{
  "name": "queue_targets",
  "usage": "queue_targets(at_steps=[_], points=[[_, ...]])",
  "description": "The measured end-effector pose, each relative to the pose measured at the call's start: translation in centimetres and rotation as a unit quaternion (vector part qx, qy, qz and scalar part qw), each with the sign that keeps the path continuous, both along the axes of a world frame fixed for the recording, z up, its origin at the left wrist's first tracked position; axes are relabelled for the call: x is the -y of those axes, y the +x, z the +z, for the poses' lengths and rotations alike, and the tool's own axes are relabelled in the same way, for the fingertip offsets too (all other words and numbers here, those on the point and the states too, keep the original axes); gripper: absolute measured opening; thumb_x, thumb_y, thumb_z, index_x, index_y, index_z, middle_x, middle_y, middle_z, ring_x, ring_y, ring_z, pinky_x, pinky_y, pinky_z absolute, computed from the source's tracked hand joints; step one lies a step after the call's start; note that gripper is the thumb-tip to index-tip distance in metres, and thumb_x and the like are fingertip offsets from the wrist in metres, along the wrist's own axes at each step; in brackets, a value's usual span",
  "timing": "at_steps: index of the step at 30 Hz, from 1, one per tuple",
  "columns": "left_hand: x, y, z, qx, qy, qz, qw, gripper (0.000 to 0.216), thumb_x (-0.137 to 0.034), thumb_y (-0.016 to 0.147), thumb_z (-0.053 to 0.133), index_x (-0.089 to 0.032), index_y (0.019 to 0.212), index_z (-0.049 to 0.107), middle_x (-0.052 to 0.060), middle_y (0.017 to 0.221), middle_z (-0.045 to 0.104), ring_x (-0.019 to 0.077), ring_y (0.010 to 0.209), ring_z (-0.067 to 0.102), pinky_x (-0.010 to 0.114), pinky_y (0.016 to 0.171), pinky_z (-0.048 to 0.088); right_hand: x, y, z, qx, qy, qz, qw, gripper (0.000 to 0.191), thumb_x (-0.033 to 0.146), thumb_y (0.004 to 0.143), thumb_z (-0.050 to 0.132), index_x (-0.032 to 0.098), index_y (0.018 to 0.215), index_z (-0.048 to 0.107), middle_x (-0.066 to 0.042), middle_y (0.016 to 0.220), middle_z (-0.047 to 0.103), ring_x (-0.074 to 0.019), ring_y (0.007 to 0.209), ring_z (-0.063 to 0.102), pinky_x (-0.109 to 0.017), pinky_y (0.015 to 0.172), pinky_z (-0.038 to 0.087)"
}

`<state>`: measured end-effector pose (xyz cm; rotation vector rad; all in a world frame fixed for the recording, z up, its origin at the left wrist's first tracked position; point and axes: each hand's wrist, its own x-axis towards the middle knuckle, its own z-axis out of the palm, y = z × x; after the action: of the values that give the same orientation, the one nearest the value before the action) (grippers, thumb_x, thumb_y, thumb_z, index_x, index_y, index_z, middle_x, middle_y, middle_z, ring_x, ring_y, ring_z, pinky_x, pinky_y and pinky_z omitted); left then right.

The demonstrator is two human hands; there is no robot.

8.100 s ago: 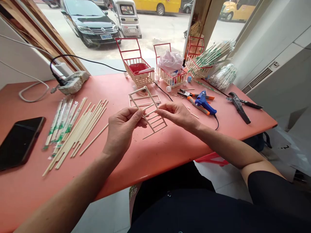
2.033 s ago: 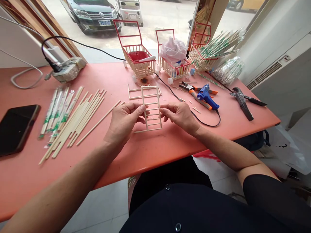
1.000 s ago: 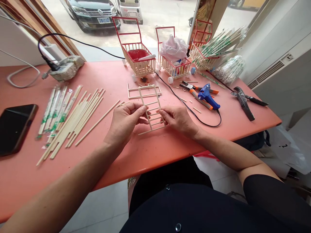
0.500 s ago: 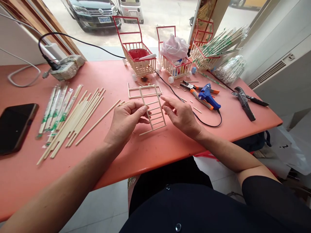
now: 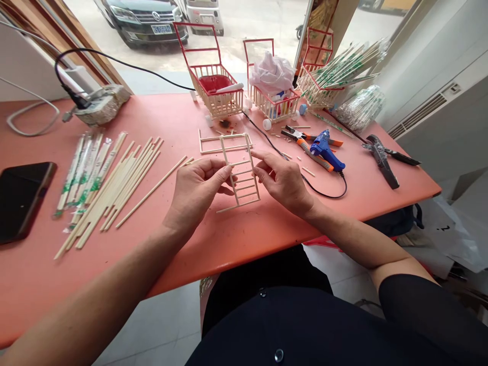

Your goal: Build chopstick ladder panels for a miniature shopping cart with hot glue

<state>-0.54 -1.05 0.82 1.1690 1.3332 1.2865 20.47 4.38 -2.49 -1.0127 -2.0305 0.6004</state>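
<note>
A ladder-like frame of thin wooden sticks (image 5: pixel 246 187) is held tilted above the table, with several rungs between two long rails. My left hand (image 5: pixel 198 185) pinches its left rail between thumb and fingers. On the opposite side, my right hand (image 5: pixel 284 180) has thumb and fingertips closed at the right rail. The bottom stick pokes out past the left rail. Just behind, a flat rectangular stick frame (image 5: pixel 213 151) lies on the tabletop, partly overlapped in view by the held one.
Loose chopsticks (image 5: pixel 125 188), wrapped chopsticks (image 5: pixel 82 168) and a phone (image 5: pixel 25 201) lie left on the pink table (image 5: pixel 183 259). To the right are a blue glue gun (image 5: pixel 326 150), orange-handled pliers (image 5: pixel 312 152) and black-handled cutters (image 5: pixel 383 160). Small stick carts (image 5: pixel 223 107) stand behind; a power strip (image 5: pixel 101 104) sits back left.
My right fingers have moved slightly inward onto the right rail. The held frame has shifted very little; the whole view has drifted slightly left.
</note>
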Motion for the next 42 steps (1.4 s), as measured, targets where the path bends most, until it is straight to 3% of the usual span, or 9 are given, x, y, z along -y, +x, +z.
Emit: queue_targets(at_steps=[20,31,42], points=[[0.04,0.06,-0.16,-0.008,0.000,0.005,1.000,0.020,-0.036,0.085,0.086,-0.017,0.085,0.081,0.004,0.077,0.080,0.0167,0.068,0.074,0.029,0.065,0.066,0.02,0.02,-0.36,0.033,0.049,0.003,0.998,0.036,0.016,0.109,0.068,0.015,0.144,0.079,-0.006,0.100,0.087,-0.0185,0.089,0.077,-0.030,0.091,0.059],[-0.06,-0.16,-0.04,0.015,-0.020,0.001,1.000,0.021,-0.037,0.082,0.087,-0.017,0.086,0.080,0.003,0.077,0.080,0.0160,0.069,0.074,0.027,0.065,0.065,-0.16,0.14,0.49,-0.075,-0.033,0.044,0.996,0.029,0.025,0.110,0.070,0.015,0.135,0.079,-0.002,0.095,0.086,-0.0150,0.081,0.078,-0.029,0.081,0.060],[-0.09,-0.08,-0.07,-0.010,-0.016,0.001,1.000,0.022,-0.038,0.082,0.086,-0.017,0.083,0.079,0.004,0.077,0.080,0.0175,0.070,0.075,0.029,0.066,0.064,-0.18,0.13,0.34,-0.035,-0.016,0.034,0.999,0.029,0.020,0.110,0.068,0.018,0.137,0.077,-0.001,0.091,0.083,-0.0159,0.083,0.078,-0.029,0.079,0.058]])
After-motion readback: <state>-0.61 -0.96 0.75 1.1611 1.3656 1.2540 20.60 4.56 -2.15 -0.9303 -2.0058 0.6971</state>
